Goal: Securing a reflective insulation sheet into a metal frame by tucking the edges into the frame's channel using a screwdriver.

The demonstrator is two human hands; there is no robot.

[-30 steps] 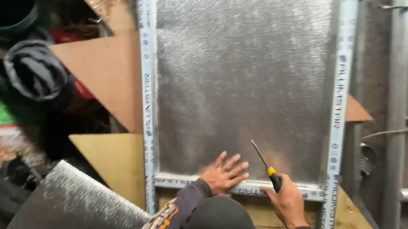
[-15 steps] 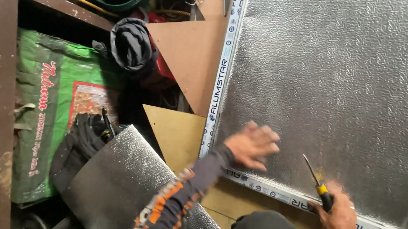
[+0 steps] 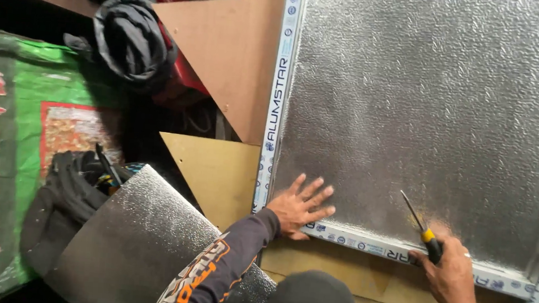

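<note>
A large textured silver panel [image 3: 430, 112] lies in a pale aluminium frame [image 3: 277, 101] with printed protective film. My left hand [image 3: 300, 205] rests flat with fingers spread on the panel's lower left corner, touching the bottom frame rail [image 3: 364, 243]. My right hand [image 3: 450, 278] grips a screwdriver [image 3: 421, 226] with a yellow-and-black handle. Its thin blade points up and left, its tip against the panel just above the bottom rail. My dark sleeve has orange lettering.
Brown board offcuts [image 3: 231, 60] lie left of the frame, another [image 3: 214, 166] below them. A loose piece of silver sheet [image 3: 137, 237] lies at lower left beside a black bag [image 3: 64, 200]. A green printed sack [image 3: 18, 121] and a dark bundled cloth [image 3: 129, 37] sit further left.
The view has swung and tilted, so the panel now fills the right side. Both hands stay on the bottom edge, the screwdriver still held against the panel.
</note>
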